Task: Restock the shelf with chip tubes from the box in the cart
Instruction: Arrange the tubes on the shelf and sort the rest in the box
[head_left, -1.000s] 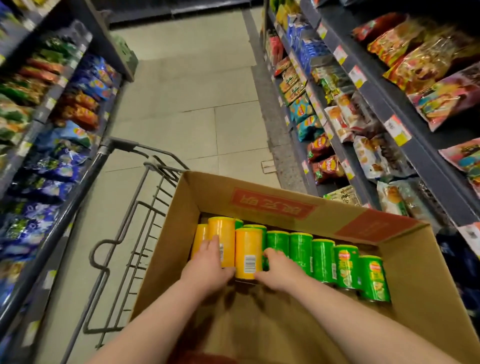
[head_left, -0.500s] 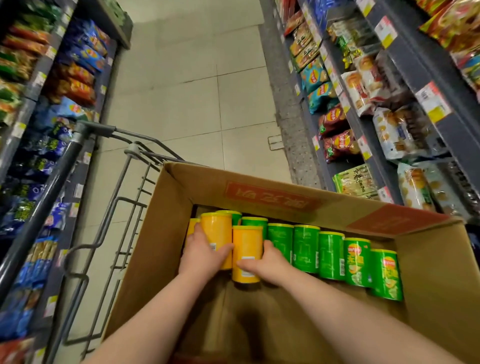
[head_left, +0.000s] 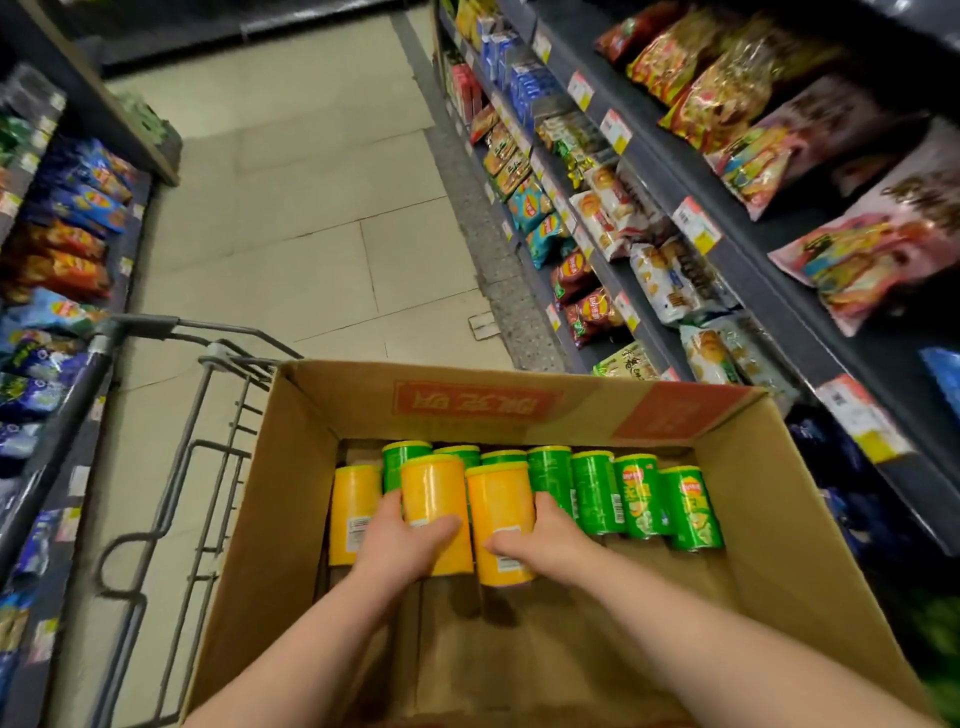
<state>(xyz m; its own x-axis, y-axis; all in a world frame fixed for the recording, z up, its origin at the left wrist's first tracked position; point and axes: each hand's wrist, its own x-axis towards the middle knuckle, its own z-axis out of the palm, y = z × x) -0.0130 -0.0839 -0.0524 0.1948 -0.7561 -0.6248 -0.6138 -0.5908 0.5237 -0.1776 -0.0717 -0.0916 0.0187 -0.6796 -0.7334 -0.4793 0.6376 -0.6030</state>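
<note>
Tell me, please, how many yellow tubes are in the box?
3 tubes: one in the left hand, one in the right hand, one loose at the box's left. Others may hide underneath.

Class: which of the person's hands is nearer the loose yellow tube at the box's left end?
Left. The left hand lies right beside the loose yellow tube, gripping its neighbour; the right hand is one tube further right.

Premises: a retail shop aisle. Shelving (head_left: 774, 312) at frame right and left holds snack bags (head_left: 592, 317), price tags (head_left: 696, 226) on its edges. A shopping cart (head_left: 88, 384) stands on tiled floor (head_left: 311, 208).
</note>
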